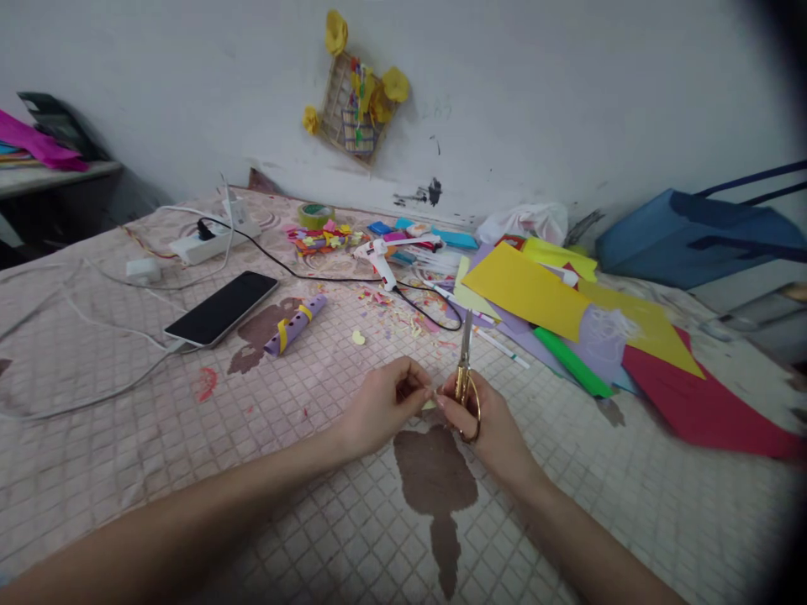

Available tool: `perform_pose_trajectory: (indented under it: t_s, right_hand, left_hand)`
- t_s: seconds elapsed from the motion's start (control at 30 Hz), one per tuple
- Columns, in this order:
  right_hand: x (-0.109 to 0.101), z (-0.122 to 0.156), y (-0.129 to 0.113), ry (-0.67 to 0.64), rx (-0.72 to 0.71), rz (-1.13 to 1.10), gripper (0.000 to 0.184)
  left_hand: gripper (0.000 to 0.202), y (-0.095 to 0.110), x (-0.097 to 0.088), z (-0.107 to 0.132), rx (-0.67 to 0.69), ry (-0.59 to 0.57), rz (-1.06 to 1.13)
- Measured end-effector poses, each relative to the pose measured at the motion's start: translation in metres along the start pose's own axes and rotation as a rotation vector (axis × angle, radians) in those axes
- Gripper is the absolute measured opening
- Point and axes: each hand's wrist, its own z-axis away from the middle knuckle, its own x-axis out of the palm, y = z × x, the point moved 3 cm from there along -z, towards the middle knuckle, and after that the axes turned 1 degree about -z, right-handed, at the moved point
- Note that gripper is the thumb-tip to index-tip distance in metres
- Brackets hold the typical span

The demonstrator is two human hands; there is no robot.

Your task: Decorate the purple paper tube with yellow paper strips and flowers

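Note:
Near the middle of the table, my left hand (389, 402) pinches a small pale-yellow paper piece (429, 405), mostly covered by fingers. My right hand (488, 420) is closed around gold-handled scissors (464, 370), whose blades point away from me. Its thumb and fingertip meet the left fingertips at the paper. Just beyond the left hand lies a small pale-yellow paper cutout (359, 337). Further left rests a rolled purple paper tube (296, 324) with yellow strips around it.
A tablet (222, 309) on a cable lies left, near a power strip (214, 242). Behind are a white glue gun (382, 262), paper scraps and green tape (316, 215). Coloured sheets (530, 290) spread on the right, before a blue bag (681, 231).

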Motion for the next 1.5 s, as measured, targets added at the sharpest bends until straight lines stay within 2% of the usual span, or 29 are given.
perform_pose_trajectory:
  t_s: [0.13, 0.27, 0.43, 0.6, 0.73, 0.87, 1.0, 1.13, 1.27, 1.5]
  right_hand:
    - [0.000, 0.000, -0.001, 0.020, -0.016, -0.007, 0.019]
    - [-0.002, 0.000, -0.003, 0.052, -0.006, -0.036, 0.019]
    - [-0.002, 0.001, -0.006, 0.027, -0.005, -0.039, 0.020]
    - [-0.004, -0.001, -0.003, 0.053, -0.013, -0.027, 0.020]
    - [-0.005, -0.001, -0.001, 0.056, 0.009, -0.063, 0.024]
    - [0.001, 0.005, -0.006, -0.075, 0.031, -0.102, 0.033]
    - [0.007, 0.013, -0.011, -0.174, 0.026, -0.060, 0.034]
    - [0.009, 0.015, -0.010, -0.158, 0.021, 0.034, 0.036]
    - [0.010, 0.014, -0.007, -0.146, 0.029, 0.087, 0.037]
    - [0.010, 0.015, -0.004, -0.161, 0.039, 0.117, 0.036]
  left_hand:
    - [0.022, 0.000, -0.003, -0.002, -0.101, -0.036, 0.136]
    - [0.023, 0.001, -0.004, -0.003, -0.182, -0.134, 0.120]
    - [0.023, 0.001, -0.004, -0.002, -0.177, -0.116, 0.126]
    - [0.026, 0.000, -0.001, -0.001, -0.279, -0.182, 0.180]
    - [0.026, -0.001, -0.007, -0.003, -0.315, -0.104, 0.237]
    - [0.024, 0.002, -0.015, -0.003, -0.284, -0.002, 0.324]
    - [0.022, 0.004, -0.022, -0.004, -0.275, 0.068, 0.474]
    - [0.020, 0.003, -0.026, -0.005, -0.271, 0.137, 0.573]
    - [0.018, 0.004, -0.027, -0.005, -0.264, 0.158, 0.651]
    - [0.019, 0.005, -0.026, -0.004, -0.262, 0.153, 0.658]
